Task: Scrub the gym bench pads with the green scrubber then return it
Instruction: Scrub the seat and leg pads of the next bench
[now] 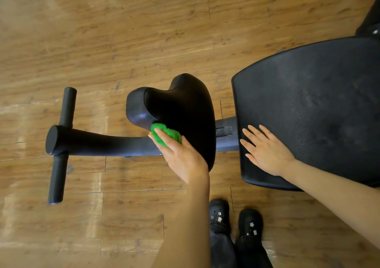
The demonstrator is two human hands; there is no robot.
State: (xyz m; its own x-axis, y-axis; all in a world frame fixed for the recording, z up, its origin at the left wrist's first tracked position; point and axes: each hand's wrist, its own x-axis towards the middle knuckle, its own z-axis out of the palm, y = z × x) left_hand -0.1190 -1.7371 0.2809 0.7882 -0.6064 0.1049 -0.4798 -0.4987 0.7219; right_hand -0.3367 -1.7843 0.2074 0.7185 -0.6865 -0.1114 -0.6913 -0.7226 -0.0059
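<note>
**Scrubber meets seat pad**

Fingers (158,137) of the left hand (183,156) curl round the green scrubber (167,134), holding it against the near edge of the small black seat pad (185,107), at about 7 o'clock on that pad. At 3 o'clock from the seat, the right hand (267,150) lies flat, fingers straight and slightly spread, on the near left corner of the large back pad (320,103). A grey frame bar (226,128) shows between the two pads. At 9 o'clock, a padded post (90,142) crosses a black roller bar (61,144). Black shoes (234,218) stand on the wood floor (123,31) at 6 o'clock.
</note>
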